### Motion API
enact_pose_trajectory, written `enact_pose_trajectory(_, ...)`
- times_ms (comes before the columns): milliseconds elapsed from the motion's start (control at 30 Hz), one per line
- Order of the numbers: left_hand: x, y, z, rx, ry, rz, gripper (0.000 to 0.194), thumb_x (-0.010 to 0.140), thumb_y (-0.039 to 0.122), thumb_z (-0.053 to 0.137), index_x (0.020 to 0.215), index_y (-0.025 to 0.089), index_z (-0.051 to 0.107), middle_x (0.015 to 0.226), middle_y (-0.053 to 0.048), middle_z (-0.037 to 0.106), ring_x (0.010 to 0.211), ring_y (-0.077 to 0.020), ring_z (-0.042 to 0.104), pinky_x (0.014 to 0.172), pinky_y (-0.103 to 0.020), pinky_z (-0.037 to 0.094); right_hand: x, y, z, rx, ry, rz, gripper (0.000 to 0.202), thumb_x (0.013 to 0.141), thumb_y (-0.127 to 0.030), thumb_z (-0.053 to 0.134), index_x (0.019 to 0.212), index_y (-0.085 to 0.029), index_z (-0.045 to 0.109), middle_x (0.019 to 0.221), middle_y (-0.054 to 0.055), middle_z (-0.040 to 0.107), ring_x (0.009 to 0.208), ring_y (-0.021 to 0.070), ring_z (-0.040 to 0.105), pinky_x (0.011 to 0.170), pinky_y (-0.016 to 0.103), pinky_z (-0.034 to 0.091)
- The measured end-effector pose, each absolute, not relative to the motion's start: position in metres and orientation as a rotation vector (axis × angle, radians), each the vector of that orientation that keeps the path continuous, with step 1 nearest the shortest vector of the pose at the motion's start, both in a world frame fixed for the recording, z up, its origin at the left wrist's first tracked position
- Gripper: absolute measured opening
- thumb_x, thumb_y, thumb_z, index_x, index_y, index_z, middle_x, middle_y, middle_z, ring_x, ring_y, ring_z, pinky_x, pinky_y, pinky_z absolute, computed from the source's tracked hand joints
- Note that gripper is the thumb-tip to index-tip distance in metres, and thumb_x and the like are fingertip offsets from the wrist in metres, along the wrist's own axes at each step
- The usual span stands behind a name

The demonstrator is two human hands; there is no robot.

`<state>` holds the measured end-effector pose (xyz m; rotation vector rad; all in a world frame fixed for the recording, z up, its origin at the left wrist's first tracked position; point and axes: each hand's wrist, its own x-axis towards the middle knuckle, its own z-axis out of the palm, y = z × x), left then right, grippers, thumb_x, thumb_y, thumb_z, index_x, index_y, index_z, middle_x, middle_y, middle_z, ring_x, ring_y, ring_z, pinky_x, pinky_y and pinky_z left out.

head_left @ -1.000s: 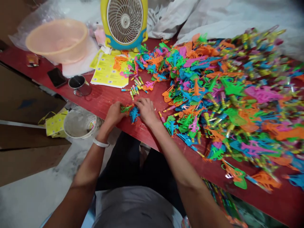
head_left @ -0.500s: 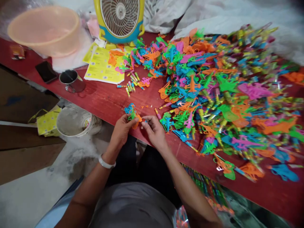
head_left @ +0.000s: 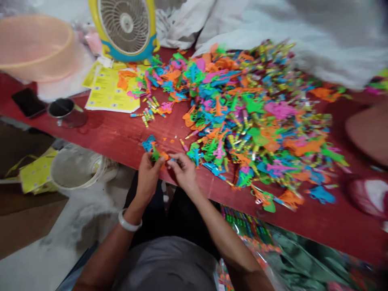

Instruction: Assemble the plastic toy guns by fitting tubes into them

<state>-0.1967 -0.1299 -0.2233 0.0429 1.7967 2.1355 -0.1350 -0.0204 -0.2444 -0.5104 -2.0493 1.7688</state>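
Note:
My left hand [head_left: 149,171] pinches a small cluster of plastic toy pieces [head_left: 155,152], blue, green and orange, above the table's near edge. Beside it, my right hand [head_left: 185,171] has thumb and finger pressed together at the cluster's orange end. Something small and bluish shows at those fingertips, too blurred to name. Just beyond my right hand lie a blue toy piece [head_left: 196,155] and a pink-and-yellow tube [head_left: 183,145]. A large heap of bright plastic toys [head_left: 236,109] and short striped tubes spreads to the right.
On the red table [head_left: 115,137] stand a fan [head_left: 125,24], a peach basin [head_left: 33,64], a metal mug [head_left: 71,115] and a phone [head_left: 28,102]. Yellow printed sheets [head_left: 112,91] lie before the fan. Below sits a white bucket [head_left: 72,169]. Blurred round shapes [head_left: 370,133] show at right.
The view has swung right, so most things sit further left in the picture. Both hands keep their pinch on the small toy cluster. Blurred shapes have come into view at the right edge.

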Motion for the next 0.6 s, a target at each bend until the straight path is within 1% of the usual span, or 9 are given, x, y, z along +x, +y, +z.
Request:
enact_pose_trajectory(133,-0.191,-0.128,-0.230,0.005,1.861,2.127,0.032,0.078,0.038,0.079,0.091,0.019,0.056,0.083,0.004,0.060,0.077,-0.0116,0.057,0.075,-0.024,0.045,-0.139,-0.031,-0.249,-0.482,-2.082,1.686,0.010,0.090,-0.031,0.060,0.089,-0.024,0.067,0.076,-0.001,0.066,0.070,0.0165,0.063,0.071,0.030,0.053)
enact_pose_trajectory(200,-0.191,-0.123,-0.229,0.022,1.822,2.098,0.033,0.078,0.039,0.079,0.090,0.019,0.056,0.082,0.004,0.060,0.075,-0.0120,0.057,0.074,-0.025,0.046,-0.138,-0.024,-0.247,-0.458,-2.106,1.690,0.010,0.090,-0.031,0.061,0.087,-0.024,0.067,0.071,-0.002,0.066,0.066,0.0160,0.063,0.066,0.029,0.053)
enact_pose_trajectory(300,-0.198,-0.115,-0.216,0.220,1.798,2.033,0.033,0.082,0.043,0.074,0.098,0.019,0.059,0.092,-0.001,0.064,0.086,-0.0154,0.062,0.082,-0.028,0.049,-0.124,0.012,-0.218,-0.444,-2.109,1.621,0.012,0.091,-0.034,0.061,0.093,-0.024,0.068,0.074,-0.001,0.067,0.065,0.0165,0.064,0.064,0.030,0.054)
enact_pose_trajectory(367,-0.213,-0.115,-0.209,0.367,1.908,1.995,0.033,0.087,0.045,0.068,0.107,0.020,0.060,0.104,-0.005,0.065,0.099,-0.0181,0.063,0.090,-0.032,0.050,-0.111,0.050,-0.187,-0.503,-2.086,1.171,0.019,0.093,-0.035,0.060,0.107,-0.025,0.068,0.097,0.004,0.071,0.089,0.0208,0.067,0.083,0.038,0.056)
enact_pose_trajectory(400,-0.224,-0.118,-0.208,0.393,2.024,1.964,0.033,0.090,0.044,0.064,0.111,0.020,0.060,0.109,-0.007,0.065,0.101,-0.0191,0.063,0.092,-0.033,0.050,-0.108,0.069,-0.172,-0.529,-2.035,0.895,0.024,0.094,-0.035,0.061,0.115,-0.025,0.066,0.109,0.007,0.069,0.102,0.0241,0.065,0.091,0.044,0.053)
enact_pose_trajectory(467,-0.245,-0.128,-0.210,0.364,2.370,1.799,0.032,0.091,0.041,0.062,0.113,0.018,0.060,0.112,-0.010,0.065,0.102,-0.0224,0.063,0.093,-0.039,0.050,-0.109,0.099,-0.152,-0.565,-1.943,0.438,0.042,0.091,-0.037,0.067,0.131,-0.024,0.060,0.131,0.012,0.060,0.131,0.0325,0.050,0.107,0.055,0.041)
enact_pose_trajectory(500,-0.254,-0.134,-0.214,0.346,2.549,1.653,0.032,0.091,0.039,0.063,0.113,0.017,0.060,0.112,-0.012,0.065,0.104,-0.0249,0.063,0.095,-0.042,0.050,-0.113,0.106,-0.150,-0.550,-1.921,0.344,0.041,0.094,-0.035,0.063,0.133,-0.024,0.059,0.133,0.013,0.058,0.135,0.0333,0.046,0.110,0.057,0.037)
enact_pose_trajectory(533,-0.260,-0.138,-0.218,0.337,2.704,1.484,0.032,0.089,0.037,0.066,0.112,0.015,0.061,0.112,-0.014,0.064,0.107,-0.0279,0.062,0.098,-0.046,0.048,-0.121,0.106,-0.152,-0.503,-1.946,0.320,0.037,0.095,-0.032,0.061,0.132,-0.025,0.060,0.131,0.013,0.060,0.133,0.0325,0.047,0.111,0.057,0.036)
enact_pose_trajectory(600,-0.265,-0.142,-0.226,0.357,2.899,1.154,0.036,0.084,0.034,0.073,0.111,0.013,0.062,0.115,-0.018,0.063,0.115,-0.0329,0.059,0.103,-0.051,0.045,-0.142,0.088,-0.171,-0.346,-2.096,0.454,0.026,0.099,-0.026,0.052,0.120,-0.025,0.066,0.116,0.011,0.067,0.118,0.0283,0.058,0.105,0.052,0.043)
